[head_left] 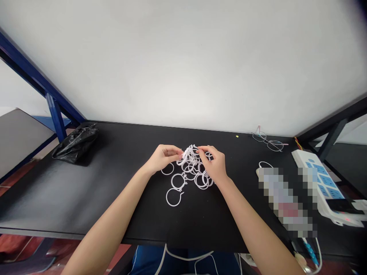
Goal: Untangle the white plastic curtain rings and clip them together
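Pinching one white plastic ring [187,153] between closed fingertips, left hand [162,157] and right hand [215,165] hold it over the ring pile's [183,179] far side.

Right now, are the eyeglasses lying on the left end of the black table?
No, the eyeglasses lie at the far right, near the power strip; a black bag sits left.

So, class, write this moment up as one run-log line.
left hand: pinches white rings | right hand: pinches white rings | below: ring pile on table | around: glasses, black bag, power strip
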Demonstrator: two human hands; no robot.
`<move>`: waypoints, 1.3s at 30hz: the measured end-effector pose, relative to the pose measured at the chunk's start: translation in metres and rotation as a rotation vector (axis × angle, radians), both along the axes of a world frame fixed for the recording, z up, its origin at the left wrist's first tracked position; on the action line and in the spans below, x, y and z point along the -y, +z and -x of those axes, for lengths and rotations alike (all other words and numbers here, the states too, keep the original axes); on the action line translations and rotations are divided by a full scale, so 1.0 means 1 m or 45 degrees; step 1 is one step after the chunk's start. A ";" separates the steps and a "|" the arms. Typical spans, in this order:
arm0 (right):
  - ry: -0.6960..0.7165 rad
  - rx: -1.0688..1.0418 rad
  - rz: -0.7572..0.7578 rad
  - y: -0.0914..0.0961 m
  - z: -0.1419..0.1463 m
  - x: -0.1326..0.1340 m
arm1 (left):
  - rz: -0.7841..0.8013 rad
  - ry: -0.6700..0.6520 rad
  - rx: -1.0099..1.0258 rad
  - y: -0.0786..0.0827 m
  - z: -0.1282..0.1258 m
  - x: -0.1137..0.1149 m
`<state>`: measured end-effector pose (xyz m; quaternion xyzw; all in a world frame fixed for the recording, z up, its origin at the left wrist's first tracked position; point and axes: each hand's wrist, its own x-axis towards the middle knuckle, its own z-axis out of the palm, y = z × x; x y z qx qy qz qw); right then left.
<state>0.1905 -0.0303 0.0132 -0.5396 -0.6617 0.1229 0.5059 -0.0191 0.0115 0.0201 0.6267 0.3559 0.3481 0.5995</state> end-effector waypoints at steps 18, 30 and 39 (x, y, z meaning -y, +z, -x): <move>0.403 0.048 0.012 0.001 0.004 0.003 | -0.183 -0.275 0.000 0.002 -0.004 0.003; 0.358 -0.272 0.191 -0.001 0.003 0.004 | 0.118 0.279 0.004 0.004 -0.003 -0.004; 0.325 -0.417 0.223 0.006 0.006 0.005 | 0.164 0.279 0.012 0.005 -0.003 -0.002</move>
